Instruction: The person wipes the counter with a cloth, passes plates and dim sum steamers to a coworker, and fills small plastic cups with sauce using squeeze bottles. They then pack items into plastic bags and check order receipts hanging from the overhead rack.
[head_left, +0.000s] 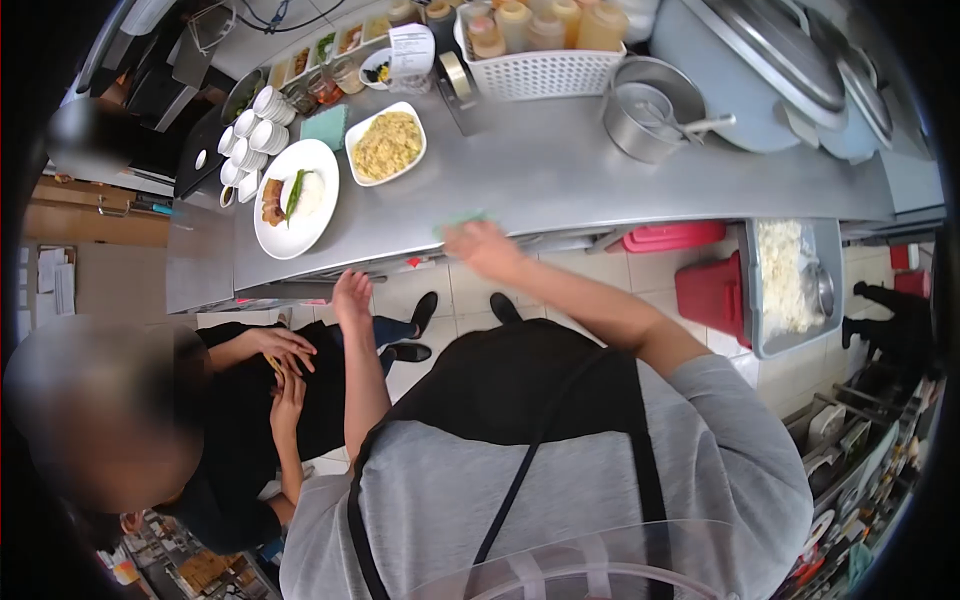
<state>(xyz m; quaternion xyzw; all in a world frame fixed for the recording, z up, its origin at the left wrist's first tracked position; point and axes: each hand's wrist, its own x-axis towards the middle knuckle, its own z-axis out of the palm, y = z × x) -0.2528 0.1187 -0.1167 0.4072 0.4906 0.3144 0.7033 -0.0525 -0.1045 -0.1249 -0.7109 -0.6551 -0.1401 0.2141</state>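
Observation:
My right hand [482, 247], slightly blurred, is at the front edge of the steel counter [540, 180], on a green cloth [465, 218] that shows past its fingertips. My left hand [352, 297] is raised in front of the counter edge, fingers apart, with nothing in it. On the counter beyond it stands a white oval plate [325, 165] with a browned roll [273, 203], green pods [295, 193] and a white mound [313, 190]. Right of the plate is a square white bowl [388, 145] of yellow food. A folded green cloth [324, 127] lies behind them.
A co-worker [250, 400] stands at my left, hands together. Stacked white cups [268, 136], a basket [545, 75] of bottles, a metal pot [650, 110] and large lidded containers [730, 70] line the counter. A grey tub [795, 285] and red bin [712, 298] are right.

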